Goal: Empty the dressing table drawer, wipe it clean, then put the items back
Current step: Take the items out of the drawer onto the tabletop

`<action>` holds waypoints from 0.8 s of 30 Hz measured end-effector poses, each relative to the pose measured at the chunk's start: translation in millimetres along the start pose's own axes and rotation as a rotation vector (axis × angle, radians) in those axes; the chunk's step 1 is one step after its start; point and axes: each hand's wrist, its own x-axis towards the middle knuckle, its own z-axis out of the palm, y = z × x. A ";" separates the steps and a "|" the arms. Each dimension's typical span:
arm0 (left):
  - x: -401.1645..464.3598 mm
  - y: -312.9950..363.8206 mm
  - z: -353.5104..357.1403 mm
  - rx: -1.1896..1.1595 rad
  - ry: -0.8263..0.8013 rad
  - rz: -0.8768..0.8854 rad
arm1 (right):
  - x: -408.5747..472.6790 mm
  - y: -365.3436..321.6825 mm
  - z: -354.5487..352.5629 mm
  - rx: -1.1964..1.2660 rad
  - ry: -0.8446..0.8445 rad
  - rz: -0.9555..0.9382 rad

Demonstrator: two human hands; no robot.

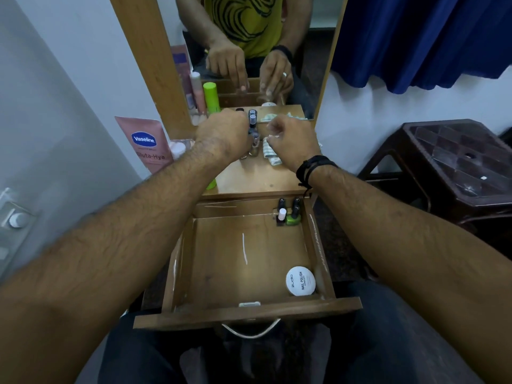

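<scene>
Drawer [246,261]: wooden, pulled fully out over the person's lap, floor mostly bare; contents at present a cluster of small nail polish bottles [288,214] upright in the far right corner and one white round tub [300,281] marked nail polish, lying near the front right corner. Surface [249,176]: wooden top of the dressing table, below a mirror [249,51]; carries further upright polish bottles [253,134], a checked cloth [270,152] crumpled just beside them, a green tube [212,97] and a pink Vaseline tube [146,142] leaning at the left. Left hand [221,137]: fingers curled, at the bottles on the surface; whether it grips one cannot be told, as the knuckles hide the fingertips. Right hand [293,139]: curled loosely above the cloth, something small and pale possibly pinched at the fingertips, not certain. Stage, as judged: items going back into the drawer, several yet to be moved. Handling notes: bottles are small glass, light but breakable, smooth-sided and liable to tip or knock together; best taken by the cap or pinched round the body, one or two at a time, and set down upright against the corner group. Tub light, rigid, easily gripped across the lid. Cloth soft, limp, gathers anywhere.
</scene>
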 end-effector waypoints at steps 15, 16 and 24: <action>-88.6 56.2 74.8 -0.035 -0.279 0.179 | -120.2 64.6 -12.3 -0.240 -0.244 0.158; -90.5 57.6 80.4 -0.035 -0.290 0.181 | -123.1 68.3 -9.3 -0.255 -0.261 0.160; -91.8 63.2 104.2 -0.076 -0.375 0.123 | -122.2 79.9 9.0 -0.331 -0.334 0.172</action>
